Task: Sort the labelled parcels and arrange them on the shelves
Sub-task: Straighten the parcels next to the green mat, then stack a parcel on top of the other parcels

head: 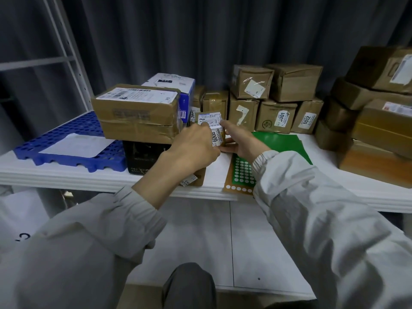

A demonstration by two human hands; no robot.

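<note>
While both hands work at the middle of the white shelf [66, 177], the left hand [196, 148] and right hand [240, 139] each curl fingers around a small brown cardboard parcel [210, 121] with white labels, near stacked boxes.

A white shelf [66, 177] is seen across the middle of the frame. On it are laid a blue perforated pallet [55, 150] at left, a black box [142, 157] beside it, a green sticker sheet [276, 146] at centre, and brown cardboard parcels [276, 119] at back and right.
</note>
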